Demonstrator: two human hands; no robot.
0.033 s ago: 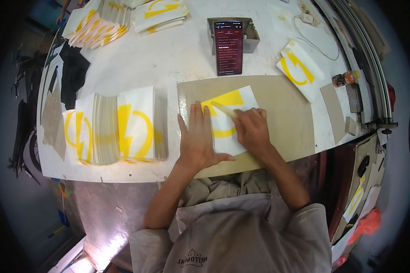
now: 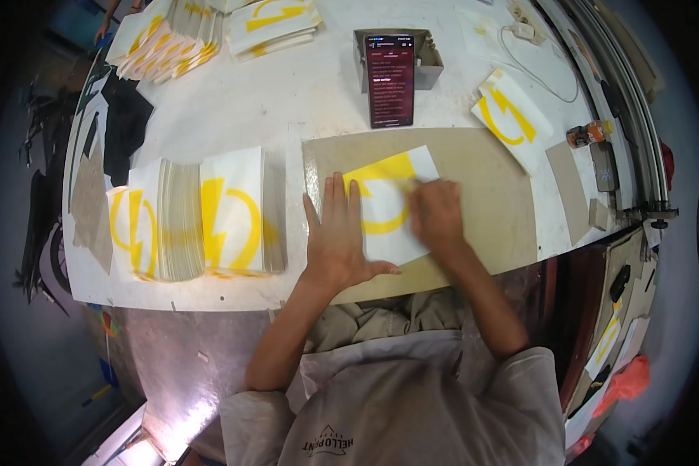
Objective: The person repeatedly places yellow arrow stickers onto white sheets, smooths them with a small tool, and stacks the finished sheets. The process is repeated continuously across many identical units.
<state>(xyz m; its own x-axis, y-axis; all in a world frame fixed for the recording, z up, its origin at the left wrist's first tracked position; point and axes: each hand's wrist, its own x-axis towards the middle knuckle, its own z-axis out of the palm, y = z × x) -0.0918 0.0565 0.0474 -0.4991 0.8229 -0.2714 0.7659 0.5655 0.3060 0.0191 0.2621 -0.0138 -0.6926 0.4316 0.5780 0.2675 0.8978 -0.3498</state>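
A white sheet or envelope-like paper piece printed in yellow [image 2: 384, 208] lies tilted on a tan board [image 2: 489, 194] in front of me. My left hand [image 2: 335, 237] rests flat along its left edge, fingers stretched out and thumb spread to the right. Over the paper's right side, my right hand [image 2: 436, 216] is closed and smeared by motion. A pale, flat, pointed strip pokes out left of its fingers; it is blurred now and its exact kind is unclear.
Two stacks of white-and-yellow paper pieces [image 2: 233, 210] stand at left, with more stacks [image 2: 167, 39] at far left. A phone [image 2: 391, 81] leans on a metal box [image 2: 429, 62]. Another printed piece [image 2: 509, 120], a cable [image 2: 536, 74] and a small bottle [image 2: 589, 134] lie right.
My right hand has moved a little to the right across the paper, along with the pale flat strip. My left hand and the paper have stayed put.
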